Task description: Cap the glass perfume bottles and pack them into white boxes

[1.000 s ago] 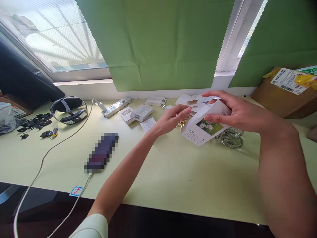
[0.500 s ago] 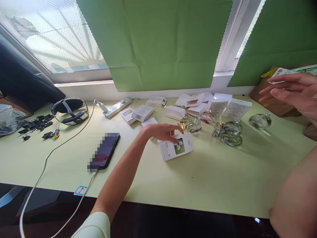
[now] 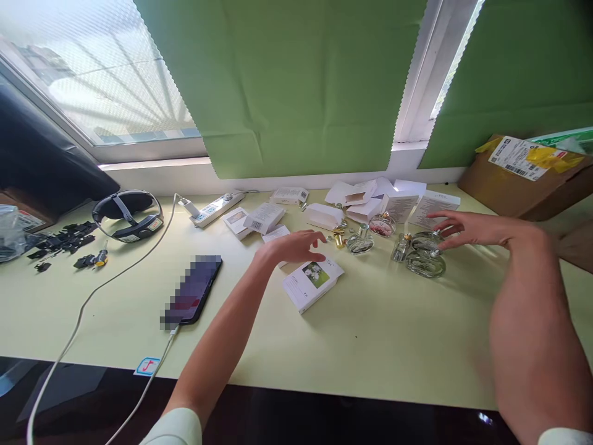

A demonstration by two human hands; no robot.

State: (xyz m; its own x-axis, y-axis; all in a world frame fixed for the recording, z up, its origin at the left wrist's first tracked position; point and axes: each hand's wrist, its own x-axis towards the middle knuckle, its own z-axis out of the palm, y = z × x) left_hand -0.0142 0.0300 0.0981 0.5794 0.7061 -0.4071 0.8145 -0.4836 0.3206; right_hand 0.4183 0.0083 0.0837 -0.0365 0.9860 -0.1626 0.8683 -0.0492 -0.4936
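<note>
A white carton with a flower picture [image 3: 301, 290] lies flat on the table. My left hand [image 3: 296, 246] hovers at its far edge, thumb and fingers apart, holding nothing. Over the clear glass bottles [image 3: 426, 264] at the right reaches my right hand [image 3: 477, 228], its fingers spread close to a bottle's cap. Whether they touch it I cannot tell. Beside these stands a smaller clear bottle [image 3: 401, 248]. Further left are another glass bottle [image 3: 360, 243], a pinkish bottle [image 3: 382, 226] and gold caps [image 3: 339, 237].
Several white cartons [image 3: 265, 217] and opened ones [image 3: 323, 216] lie towards the window. A phone [image 3: 199, 290] on a white cable, a power strip [image 3: 217, 209], a headset [image 3: 132, 216] and black parts [image 3: 62, 238] are on the left. A cardboard box [image 3: 519, 182] stands back right.
My right hand has come down and left from its raised place to the bottles. The flower-picture carton now lies flatter and turned, and my left fingers have come off it.
</note>
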